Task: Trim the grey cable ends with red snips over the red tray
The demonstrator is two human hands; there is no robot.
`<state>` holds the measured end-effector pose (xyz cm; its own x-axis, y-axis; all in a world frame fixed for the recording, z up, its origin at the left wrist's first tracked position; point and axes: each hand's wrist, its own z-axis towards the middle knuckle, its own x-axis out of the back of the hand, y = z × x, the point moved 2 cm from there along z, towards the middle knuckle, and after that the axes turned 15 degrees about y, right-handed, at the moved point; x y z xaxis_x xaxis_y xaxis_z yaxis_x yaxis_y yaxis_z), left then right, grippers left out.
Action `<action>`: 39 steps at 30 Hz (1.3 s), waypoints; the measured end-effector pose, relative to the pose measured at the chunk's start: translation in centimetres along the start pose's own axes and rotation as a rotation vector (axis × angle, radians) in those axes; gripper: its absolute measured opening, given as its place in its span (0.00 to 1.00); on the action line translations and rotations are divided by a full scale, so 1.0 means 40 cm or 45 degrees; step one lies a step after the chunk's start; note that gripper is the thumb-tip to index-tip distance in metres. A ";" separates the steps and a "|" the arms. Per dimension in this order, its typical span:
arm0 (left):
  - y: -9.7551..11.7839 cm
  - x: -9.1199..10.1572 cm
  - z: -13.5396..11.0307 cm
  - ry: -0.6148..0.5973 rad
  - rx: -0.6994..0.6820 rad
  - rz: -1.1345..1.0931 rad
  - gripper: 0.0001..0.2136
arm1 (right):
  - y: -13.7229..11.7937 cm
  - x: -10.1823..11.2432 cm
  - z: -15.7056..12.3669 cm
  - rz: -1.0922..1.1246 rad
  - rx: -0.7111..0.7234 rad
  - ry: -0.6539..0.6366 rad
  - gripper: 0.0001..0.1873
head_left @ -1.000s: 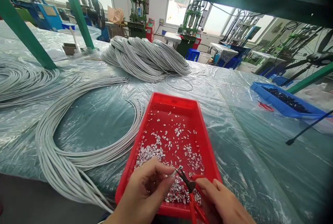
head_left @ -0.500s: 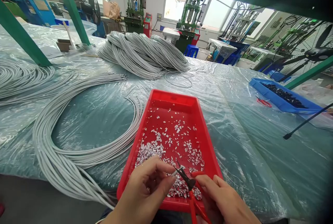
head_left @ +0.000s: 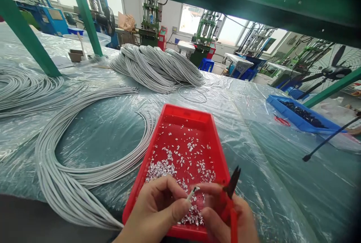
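Observation:
My left hand (head_left: 158, 213) pinches the end of a thin grey cable (head_left: 192, 192) over the near end of a red tray (head_left: 141, 188). My right hand (head_left: 222, 216) grips red-handled cutters (head_left: 231, 194) with the black jaws pointing up and away from the cable tip, while its fingertips touch the cable end. The tray holds several small silvery cut bits (head_left: 180, 160), piled thickest near my hands. A large loop of grey cables (head_left: 60, 167) lies on the table left of the tray.
Plastic sheet covers the table (head_left: 267, 160). A heap of grey cables (head_left: 158, 66) lies behind the tray, more cables (head_left: 25, 88) at far left. A blue tray (head_left: 301, 117) with dark parts sits right. Green frame posts (head_left: 26, 36) and a fan (head_left: 335, 72) stand around.
The cutters have swung up and to the right, off the cable tip. My right fingers have come in to the cable end. The view has shifted slightly.

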<state>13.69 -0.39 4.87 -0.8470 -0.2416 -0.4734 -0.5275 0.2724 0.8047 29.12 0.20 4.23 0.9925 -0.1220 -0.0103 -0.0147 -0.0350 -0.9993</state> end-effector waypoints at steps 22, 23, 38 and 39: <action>0.096 0.009 0.032 -0.075 -0.613 0.844 0.06 | 0.002 -0.104 0.009 0.189 0.115 0.128 0.05; 0.098 0.009 0.029 -0.035 -0.655 0.892 0.07 | -0.001 -0.104 0.006 0.159 0.145 0.152 0.06; 0.092 0.034 0.028 -0.306 -0.571 0.668 0.06 | 0.032 -0.135 -0.030 0.429 -0.119 0.040 0.14; 0.090 0.032 0.030 -0.385 -0.546 0.675 0.06 | 0.037 -0.139 -0.038 0.459 -0.120 0.011 0.15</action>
<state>10.63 1.41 6.75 -0.9945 0.1045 -0.0108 -0.0235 -0.1206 0.9924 23.40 -0.66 2.87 0.9204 -0.1513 -0.3604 -0.3748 -0.0792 -0.9237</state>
